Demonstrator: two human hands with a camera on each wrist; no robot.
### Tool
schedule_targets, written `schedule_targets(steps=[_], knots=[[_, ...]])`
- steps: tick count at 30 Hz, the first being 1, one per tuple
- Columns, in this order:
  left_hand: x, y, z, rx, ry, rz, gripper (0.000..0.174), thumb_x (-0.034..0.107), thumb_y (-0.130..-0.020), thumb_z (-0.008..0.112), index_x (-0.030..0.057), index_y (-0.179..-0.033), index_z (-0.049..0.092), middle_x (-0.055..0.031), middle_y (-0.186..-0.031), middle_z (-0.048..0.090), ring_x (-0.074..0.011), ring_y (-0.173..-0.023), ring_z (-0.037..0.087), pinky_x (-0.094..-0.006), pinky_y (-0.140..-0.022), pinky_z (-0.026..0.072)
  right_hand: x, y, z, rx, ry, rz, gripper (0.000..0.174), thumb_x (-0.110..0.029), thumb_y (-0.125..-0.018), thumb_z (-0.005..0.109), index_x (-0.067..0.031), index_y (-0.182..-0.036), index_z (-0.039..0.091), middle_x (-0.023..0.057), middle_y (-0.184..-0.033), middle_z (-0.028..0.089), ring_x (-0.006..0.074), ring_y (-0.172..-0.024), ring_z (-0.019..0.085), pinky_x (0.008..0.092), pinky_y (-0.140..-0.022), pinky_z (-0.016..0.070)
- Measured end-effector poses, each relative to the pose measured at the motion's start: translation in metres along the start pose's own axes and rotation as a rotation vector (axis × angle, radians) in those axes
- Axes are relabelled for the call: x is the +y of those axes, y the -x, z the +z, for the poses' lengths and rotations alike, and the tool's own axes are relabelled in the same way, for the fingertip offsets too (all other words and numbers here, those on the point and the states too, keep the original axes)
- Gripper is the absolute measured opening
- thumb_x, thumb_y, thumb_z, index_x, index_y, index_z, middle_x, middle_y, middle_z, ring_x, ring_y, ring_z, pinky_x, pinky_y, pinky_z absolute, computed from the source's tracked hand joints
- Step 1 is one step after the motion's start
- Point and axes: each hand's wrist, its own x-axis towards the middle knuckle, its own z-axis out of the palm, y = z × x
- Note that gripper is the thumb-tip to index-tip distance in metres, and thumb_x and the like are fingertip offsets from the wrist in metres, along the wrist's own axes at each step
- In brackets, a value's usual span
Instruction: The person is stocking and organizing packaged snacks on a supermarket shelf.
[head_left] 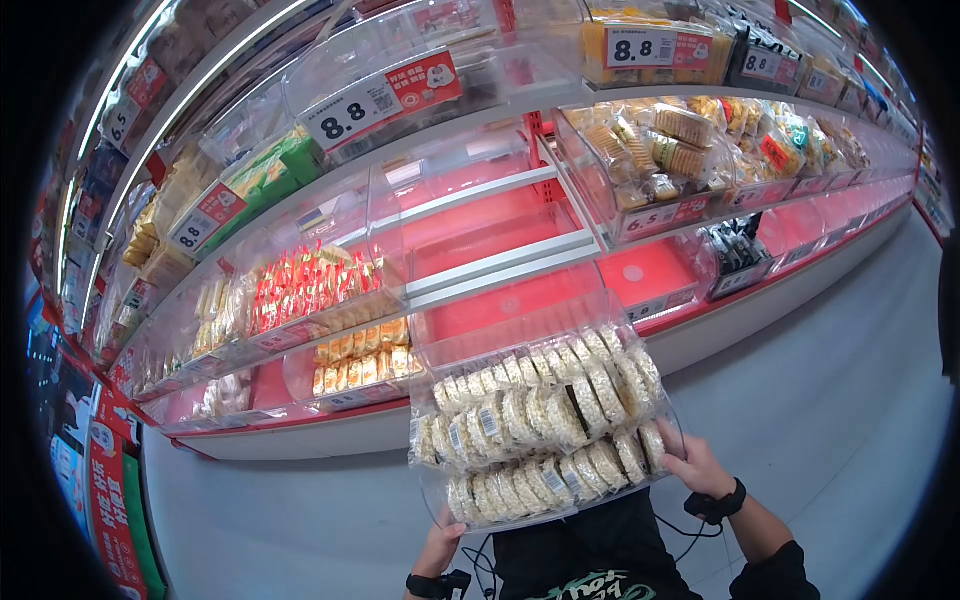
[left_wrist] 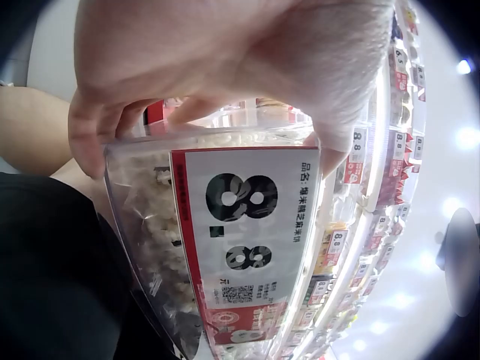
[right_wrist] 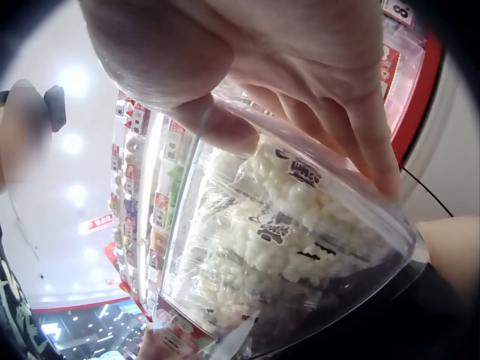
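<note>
A clear plastic bin (head_left: 425,495) is held between both hands in front of the torso. Three rows of round puffed rice cakes (head_left: 515,412) in clear wrappers fill it. My left hand (head_left: 440,545) grips the bin's near left corner, thumb over the rim; the left wrist view shows a white and red 8.8 price tag (left_wrist: 247,217) on the front. At the right end, my right hand (head_left: 697,468) grips the side wall, its thumb over the top edge in the right wrist view. Wrapped rice cakes (right_wrist: 277,217) show through the plastic there.
Beyond the bin stands a shelf unit with red shelf boards (head_left: 500,312) and metal crossbars (head_left: 500,268). Snack bins with red-wrapped packets (head_left: 315,285) stand left, orange packets (head_left: 365,360) below them, biscuits (head_left: 680,125) right. Grey floor (head_left: 780,400) runs along the base.
</note>
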Motion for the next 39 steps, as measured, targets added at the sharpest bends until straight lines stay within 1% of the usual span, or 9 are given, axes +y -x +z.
schedule_targets(steps=[2,5,10,13,22,28,31,34,39], knots=[[0.006,0.004,0.004,0.014,0.003,-0.021,0.089,0.027,-0.079,0.069,-0.0047,-0.15,0.026,-0.0135,-0.152,0.037,-0.0253,-0.141,0.034,-0.0358,-0.117,0.022,-0.015,-0.002,-0.004,-0.048,-0.027,0.097,0.062,-0.01,-0.089,0.06,0.0003,-0.146,0.038,0.0073,-0.101,0.051,0.0143,-0.091,0.047,0.0313,-0.083,0.0425],[0.013,0.008,0.006,-0.011,-0.002,-0.026,0.088,0.028,-0.08,0.069,-0.0049,-0.15,0.027,-0.0138,-0.151,0.038,-0.0252,-0.14,0.035,-0.0358,-0.117,0.0221,-0.034,-0.001,-0.012,-0.142,-0.122,0.266,0.067,-0.005,-0.092,0.055,0.0093,-0.15,0.024,0.0148,-0.149,0.042,0.0178,-0.134,0.042,0.034,-0.111,0.0327],[0.027,0.01,0.016,0.009,-0.045,-0.004,0.086,0.028,-0.08,0.069,-0.0054,-0.148,0.03,-0.0136,-0.148,0.041,-0.0255,-0.139,0.037,-0.0366,-0.116,0.025,-0.038,-0.005,-0.013,-0.173,-0.218,0.179,0.069,-0.001,-0.093,0.051,0.0101,-0.152,0.016,0.0168,-0.156,0.032,0.0203,-0.141,0.035,0.0356,-0.115,0.0273],[0.018,0.005,0.011,-0.001,-0.044,0.012,0.086,0.027,-0.079,0.069,-0.0045,-0.149,0.029,-0.0135,-0.148,0.041,-0.0256,-0.139,0.037,-0.0367,-0.116,0.0245,-0.012,0.001,-0.004,-0.042,-0.209,0.097,0.062,-0.009,-0.091,0.057,0.0049,-0.147,0.036,0.0049,-0.126,0.057,0.0078,-0.103,0.05,0.0266,-0.094,0.042],[-0.007,-0.007,0.009,-0.026,-0.023,0.03,0.092,0.025,-0.077,0.069,-0.0027,-0.153,0.024,-0.0132,-0.154,0.034,-0.0255,-0.144,0.028,-0.0356,-0.118,0.0195,0.014,0.005,0.0,-0.006,-0.311,0.108,0.06,-0.011,-0.093,0.059,0.0087,-0.145,0.037,0.0109,-0.141,0.051,0.0137,-0.124,0.047,0.0317,-0.105,0.0373],[-0.005,-0.008,0.008,-0.029,-0.067,0.025,0.087,0.024,-0.08,0.067,-0.0019,-0.152,0.026,-0.0129,-0.153,0.035,-0.025,-0.143,0.03,-0.0352,-0.117,0.0211,0.013,0.003,0.002,0.015,-0.284,0.063,0.059,-0.012,-0.094,0.058,0.0085,-0.145,0.036,0.0122,-0.144,0.048,0.0167,-0.13,0.045,0.0334,-0.109,0.0344],[0.001,-0.007,0.005,-0.055,-0.149,-0.017,0.08,0.033,-0.083,0.067,0.0024,-0.149,0.033,-0.0105,-0.144,0.047,-0.0233,-0.129,0.049,-0.0396,-0.104,0.0403,0.013,0.003,0.001,-0.003,-0.324,0.075,0.06,-0.012,-0.094,0.058,0.0084,-0.146,0.034,0.0119,-0.144,0.047,0.0165,-0.131,0.044,0.0328,-0.109,0.0343],[0.007,-0.007,0.001,-0.069,-0.16,-0.04,0.072,0.029,-0.085,0.066,0.004,-0.147,0.037,-0.0093,-0.139,0.053,-0.0211,-0.12,0.055,-0.0397,-0.095,0.0474,0.009,0.003,0.002,-0.005,-0.388,0.135,0.062,-0.011,-0.093,0.059,0.0072,-0.147,0.033,0.0092,-0.142,0.047,0.0142,-0.128,0.046,0.0302,-0.106,0.0362],[0.021,-0.003,0.003,-0.081,-0.14,-0.085,0.071,0.027,-0.085,0.066,0.0049,-0.146,0.038,-0.0094,-0.136,0.055,-0.0213,-0.115,0.058,-0.0406,-0.09,0.0496,-0.01,0.001,-0.007,-0.04,-0.23,0.238,0.061,-0.006,-0.091,0.058,0.0039,-0.147,0.037,0.0012,-0.12,0.054,0.008,-0.103,0.05,0.0253,-0.091,0.0423]])
